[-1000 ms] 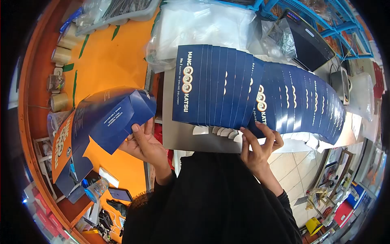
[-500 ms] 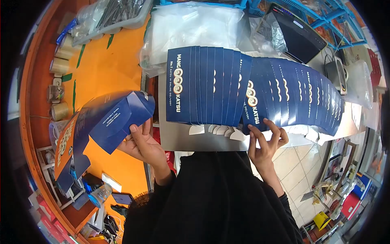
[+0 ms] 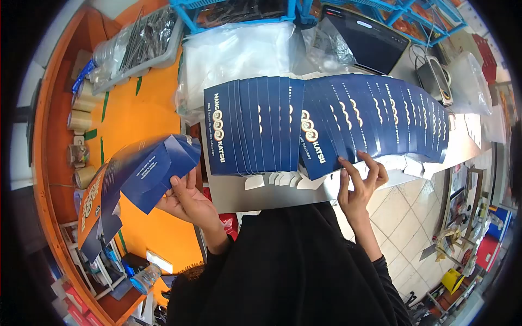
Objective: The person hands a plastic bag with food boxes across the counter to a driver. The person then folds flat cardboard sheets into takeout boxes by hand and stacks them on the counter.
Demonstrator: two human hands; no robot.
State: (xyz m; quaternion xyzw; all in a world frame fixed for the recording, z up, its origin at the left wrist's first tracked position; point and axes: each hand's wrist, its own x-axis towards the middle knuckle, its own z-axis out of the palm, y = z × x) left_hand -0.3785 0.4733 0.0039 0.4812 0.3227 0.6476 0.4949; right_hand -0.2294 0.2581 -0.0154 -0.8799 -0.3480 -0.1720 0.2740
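A partly folded blue carton [image 3: 149, 171] is held at the centre left of the frame, its open flaps tilted toward the upper right. It is gripped from below by the left hand [image 3: 187, 201], whose fingers are curled up around the carton's lower right edge with the thumb laid against its face. Attached to the same carton, an orange printed panel [image 3: 92, 198] is seen hanging toward the lower left.

To the right, a long fanned row of flat blue cartons [image 3: 326, 127] is spread across the upper middle of the frame, each overlapping the next, with "KATSU" lettering and gold rings readable on 2 of them. The row is laid on a grey board [image 3: 255, 193] whose bare edge shows just below the cartons' white tabs. The right hand [image 3: 360, 187] is raised at the lower edge of this row, right of centre; its fingers are spread and slightly bent, the fingertips [image 3: 370, 160] touching the lower edge of 1 flat carton, which is pinched lightly between thumb and fingers.

Behind the row, clear plastic bags [image 3: 239, 51] are piled at the top centre, and a dark tablet-like screen [image 3: 361, 43] is leaned at the upper right under blue wire shelving [image 3: 413, 11]. An orange tabletop [image 3: 130, 117] fills the left side, with rolls of tape [image 3: 81, 119] lined along its far left edge and a grey tray [image 3: 136, 46] at the upper left. The person's black sleeve [image 3: 293, 266] fills the bottom centre.
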